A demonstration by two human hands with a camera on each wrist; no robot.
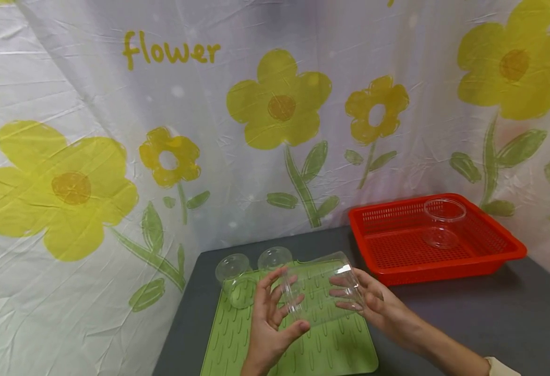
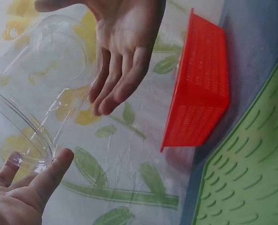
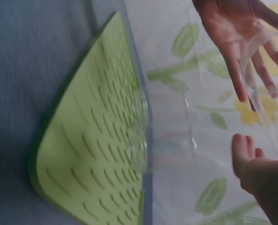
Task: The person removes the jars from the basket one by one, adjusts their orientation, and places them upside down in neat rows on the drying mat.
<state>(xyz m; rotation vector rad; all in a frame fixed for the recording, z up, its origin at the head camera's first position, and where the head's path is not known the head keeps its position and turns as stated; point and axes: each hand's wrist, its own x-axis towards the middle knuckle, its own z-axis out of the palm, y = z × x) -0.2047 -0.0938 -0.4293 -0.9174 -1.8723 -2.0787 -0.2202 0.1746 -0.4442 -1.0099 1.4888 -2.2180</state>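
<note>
A clear plastic cup (image 1: 322, 287) is held tilted on its side above the green mat (image 1: 298, 355). My left hand (image 1: 270, 324) grips it at the rim end, thumb on the near side and fingers on the far side. At the base end is my right hand (image 1: 383, 308), its fingers showing through the clear wall. The left wrist view shows those right-hand fingers (image 2: 122, 70) fairly straight alongside the cup (image 2: 59, 61). Whether the right thumb presses the cup, I cannot tell. Two more clear cups, one on the left (image 1: 235, 277) and another (image 1: 275, 257) beside it, stand at the mat's back left.
A red plastic basket (image 1: 449, 269) stands at the back right of the dark grey table (image 1: 444, 324), with one clear cup (image 1: 444, 224) upright inside. Behind and to the left hangs a white cloth (image 1: 237, 198) printed with yellow flowers.
</note>
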